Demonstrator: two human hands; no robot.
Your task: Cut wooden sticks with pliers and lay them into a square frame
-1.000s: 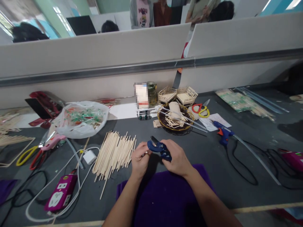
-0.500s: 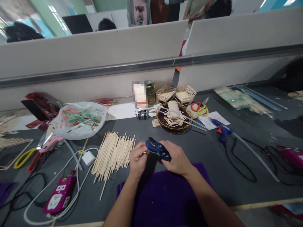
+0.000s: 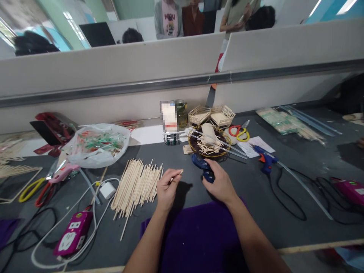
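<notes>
My left hand is closed in a pinch over the dark table, just right of a pile of thin wooden sticks. A short pale wooden stick shows its end at the fingertips; the rest is hidden by the fingers. My right hand is closed round a dark blue hand cutter, partly covered by the fingers. The cutter is low over the table in front of the round basket, apart from my left hand. A purple cloth lies between my forearms.
Behind stand hexagonal wooden trays and red-and-yellow scissors. A blue glue gun with its cord lies right. On the left are a plastic bag, a pink glue gun and a magenta power strip. People are beyond the partition.
My right hand has moved the cutter forward and right, away from my left hand, and lowered it towards the table. My left hand keeps its pinch, with the wooden stick's end now showing.
</notes>
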